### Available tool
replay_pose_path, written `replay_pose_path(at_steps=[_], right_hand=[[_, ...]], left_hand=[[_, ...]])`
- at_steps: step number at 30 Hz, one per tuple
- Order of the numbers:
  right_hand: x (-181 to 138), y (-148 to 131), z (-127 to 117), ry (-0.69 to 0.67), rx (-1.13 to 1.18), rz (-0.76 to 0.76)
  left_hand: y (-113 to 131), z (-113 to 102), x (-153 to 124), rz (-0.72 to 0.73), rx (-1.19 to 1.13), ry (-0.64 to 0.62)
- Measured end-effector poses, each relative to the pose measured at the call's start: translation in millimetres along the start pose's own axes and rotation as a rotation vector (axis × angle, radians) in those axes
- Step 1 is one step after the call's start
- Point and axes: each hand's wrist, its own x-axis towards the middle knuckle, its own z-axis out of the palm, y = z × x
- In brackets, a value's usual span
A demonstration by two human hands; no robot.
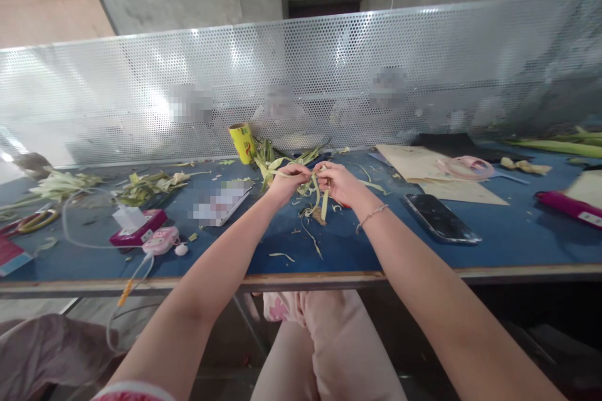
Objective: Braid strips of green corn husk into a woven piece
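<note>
Pale green strips of leaf that look like corn husk (325,205) are pinched between my two hands, above the blue table. My left hand (288,183) is closed, its fingertips on the strips. Close beside it, my right hand (342,184) also pinches them, and the strip ends hang below. Which fingers bear on which strip is too small to tell. Below the hands lies a small brown piece (318,216) among thin scraps (310,239). Just behind my left hand is a loose bunch of green husk leaves (267,160).
A yellow tube (242,144) stands tilted by the perforated metal screen (301,69). At left are a lit phone (226,203), tissue pack (138,227), pink charger (160,240) with cable, and leaf piles (150,188). At right are a dark phone (439,216), brown paper (414,163) and tape roll (470,167).
</note>
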Motion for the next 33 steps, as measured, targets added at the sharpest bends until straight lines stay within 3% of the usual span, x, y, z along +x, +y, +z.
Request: replay_pose_path(at_steps=[6,15,18,23,29,33], right_hand=[[-1.7,-5.1,1.5,0.026,0.104,0.037],[6.3,1.2,-4.7,0.096,0.085,0.006],[5.8,1.1,-4.8,0.095,0.058,0.002],[4.3,-0.9,-1.9,0.135,0.059,0.006],[4.1,-0.4,-2.0,0.127,0.024,-0.021],[3.5,0.2,-2.6,0.12,-0.008,-0.046]], left_hand=[[-2.6,-4.9,1.7,0.133,0.163,-0.052],[4.4,-8.6,2.9,0.222,0.391,-0.004],[6.6,-6.9,0.3,0.092,0.198,-0.038],[14.4,-8.8,-1.8,-0.317,-0.186,-0.096],[14.5,-16.1,2.4,-0.571,-0.201,-0.053],[12.7,-10.2,-0.4,-0.59,-0.133,-0.02]])
